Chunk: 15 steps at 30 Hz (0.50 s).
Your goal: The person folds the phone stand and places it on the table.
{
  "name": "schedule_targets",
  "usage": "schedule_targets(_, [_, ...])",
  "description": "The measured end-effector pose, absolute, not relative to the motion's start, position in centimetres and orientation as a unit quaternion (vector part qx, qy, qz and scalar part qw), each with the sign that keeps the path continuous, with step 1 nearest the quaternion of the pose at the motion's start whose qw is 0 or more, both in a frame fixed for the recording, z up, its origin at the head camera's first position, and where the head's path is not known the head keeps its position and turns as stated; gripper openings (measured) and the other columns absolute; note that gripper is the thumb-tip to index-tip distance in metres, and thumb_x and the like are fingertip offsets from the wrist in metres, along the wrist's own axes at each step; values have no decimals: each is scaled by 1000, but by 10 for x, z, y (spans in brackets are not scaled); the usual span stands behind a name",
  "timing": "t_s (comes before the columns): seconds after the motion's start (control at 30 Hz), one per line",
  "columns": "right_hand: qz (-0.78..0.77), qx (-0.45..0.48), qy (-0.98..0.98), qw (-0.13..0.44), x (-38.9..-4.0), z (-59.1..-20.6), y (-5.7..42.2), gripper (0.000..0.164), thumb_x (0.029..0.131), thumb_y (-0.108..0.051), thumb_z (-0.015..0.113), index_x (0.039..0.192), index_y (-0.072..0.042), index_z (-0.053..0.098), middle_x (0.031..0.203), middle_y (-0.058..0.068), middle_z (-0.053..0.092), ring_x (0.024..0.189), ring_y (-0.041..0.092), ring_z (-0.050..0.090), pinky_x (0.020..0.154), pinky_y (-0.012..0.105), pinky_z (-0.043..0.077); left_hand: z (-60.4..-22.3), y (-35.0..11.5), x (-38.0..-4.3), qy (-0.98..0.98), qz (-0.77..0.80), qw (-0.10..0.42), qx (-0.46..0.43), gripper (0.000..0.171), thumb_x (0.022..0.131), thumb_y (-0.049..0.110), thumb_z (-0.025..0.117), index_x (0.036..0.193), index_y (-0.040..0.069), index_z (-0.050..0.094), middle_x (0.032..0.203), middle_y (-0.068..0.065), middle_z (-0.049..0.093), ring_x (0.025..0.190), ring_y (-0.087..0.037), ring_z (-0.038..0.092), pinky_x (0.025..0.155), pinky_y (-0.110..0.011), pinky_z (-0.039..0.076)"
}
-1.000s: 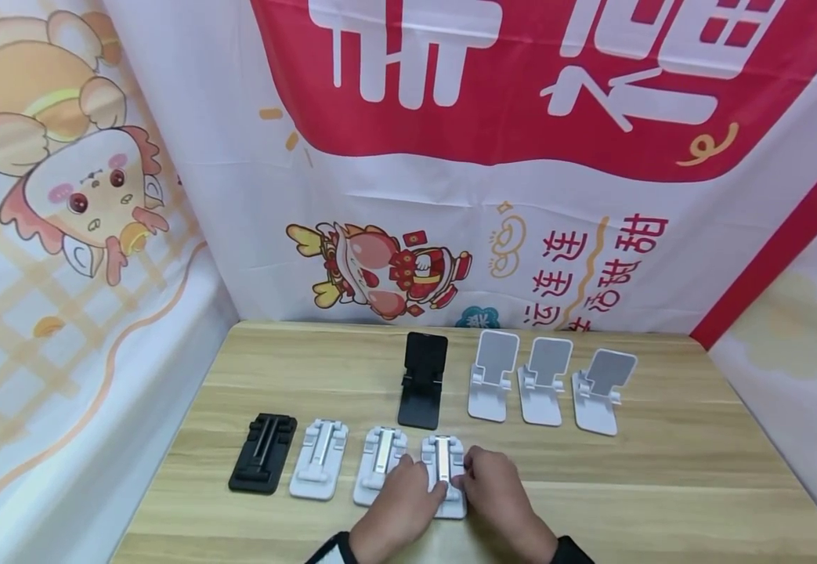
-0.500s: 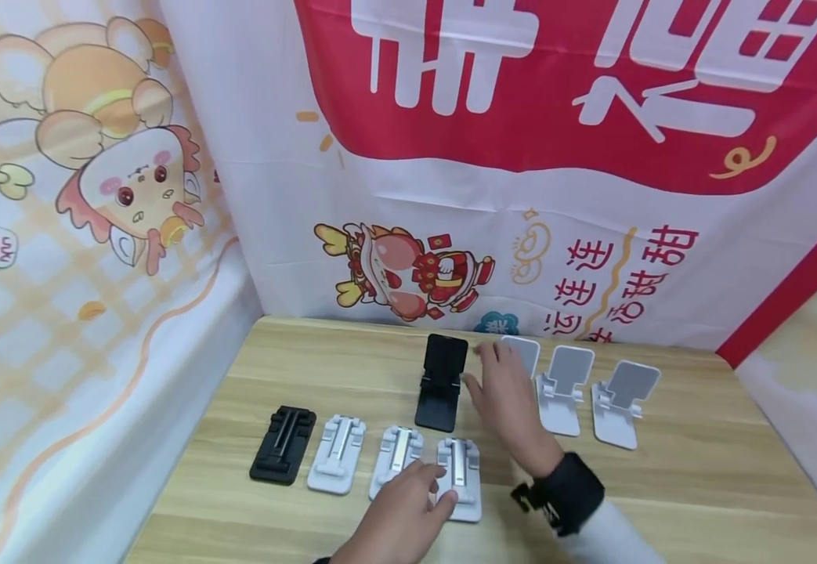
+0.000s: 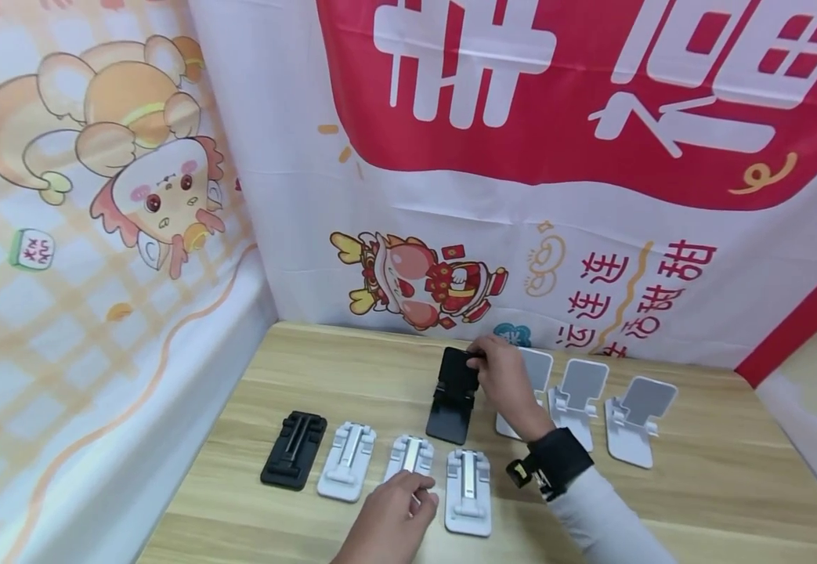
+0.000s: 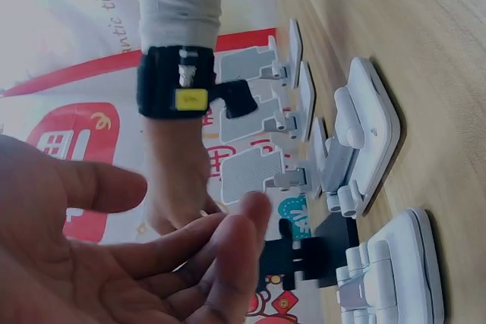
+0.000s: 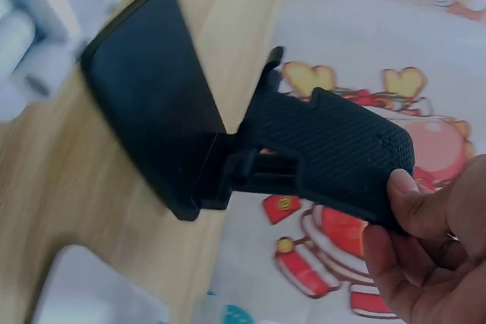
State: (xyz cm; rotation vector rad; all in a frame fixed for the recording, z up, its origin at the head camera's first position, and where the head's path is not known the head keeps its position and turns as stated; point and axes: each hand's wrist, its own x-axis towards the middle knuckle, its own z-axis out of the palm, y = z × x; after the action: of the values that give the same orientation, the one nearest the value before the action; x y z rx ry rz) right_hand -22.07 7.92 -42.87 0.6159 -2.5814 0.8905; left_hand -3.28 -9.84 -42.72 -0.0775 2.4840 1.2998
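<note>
My right hand (image 3: 509, 381) pinches the top edge of an unfolded black phone stand (image 3: 450, 419) between thumb and fingers. In the right wrist view, the thumb lies on the ribbed upper plate of this black phone stand (image 5: 334, 149). Whether its base touches the table cannot be told. My left hand (image 3: 394, 513) hovers with loosely bent fingers and holds nothing. It partly hides a folded white phone stand (image 3: 410, 453). Just right of it lies another folded white phone stand (image 3: 468, 493), also visible in the left wrist view.
Farther left in the front row lie a folded black stand (image 3: 294, 450) and a folded white stand (image 3: 348, 462). Three unfolded white stands stand at back right, including one (image 3: 638, 423) at the end; my right arm partly covers the nearest. A printed cloth (image 3: 295, 235) hangs behind the wooden table (image 3: 725, 470).
My right hand has left the rightmost folded white stand, reached up and back, and taken hold of the black stand's top. My left hand has drawn off the white stand. The head view has shifted.
</note>
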Motion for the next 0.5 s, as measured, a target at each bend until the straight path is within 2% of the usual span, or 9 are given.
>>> schedule_targets(0.07, [315, 222, -904, 184, -213, -419, 83, 9, 92, 1, 72, 99, -6, 73, 96, 9, 72, 88, 23, 68, 76, 38, 59, -427, -99, -35, 869, 475, 134, -23, 32, 102, 22, 59, 128, 4, 66, 104, 2, 65, 91, -13, 60, 75, -30, 55])
schedule_targets(0.17, [310, 226, -899, 211, -194, -399, 87, 8, 92, 0, 73, 98, -7, 74, 95, 7, 71, 88, 21, 68, 75, 36, 60, -426, -99, -40, 867, 492, 70, -27, 38, 101, 17, 59, 136, 2, 59, 118, -6, 66, 109, -22, 63, 94, -40, 57])
schedule_targets(0.27, [300, 232, -894, 237, -169, -376, 90, 8, 93, -3, 73, 98, -9, 74, 95, 4, 69, 87, 19, 66, 74, 34, 60, -427, -99, -50, 853, 518, 40, -48, 51, 101, 19, 61, 146, 0, 48, 138, -16, 59, 131, -36, 55, 111, -56, 47])
schedule_targets(0.37, [302, 243, -887, 250, -145, -357, 93, 10, 92, -5, 75, 101, -10, 74, 94, 3, 68, 86, 16, 66, 73, 32, 60, -429, -98, -60, 813, 577, 54, -56, 66, 101, 23, 63, 154, -3, 34, 151, -26, 47, 140, -44, 48, 115, -59, 43])
schedule_targets(0.43, [308, 250, -882, 253, -131, -348, 96, 12, 90, -4, 77, 100, -10, 74, 93, 2, 68, 82, 13, 65, 70, 29, 59, -432, -97, -65, 772, 628, 84, -50, 72, 101, 22, 63, 156, -8, 26, 152, -32, 45, 138, -45, 51, 113, -56, 46])
schedule_targets(0.5, [314, 260, -877, 254, -120, -343, 98, 15, 87, -3, 78, 99, -10, 74, 91, 1, 68, 79, 10, 64, 67, 26, 57, -435, -96, -67, 721, 680, 124, -42, 70, 102, 18, 61, 154, -13, 25, 147, -35, 49, 132, -43, 58, 108, -50, 53])
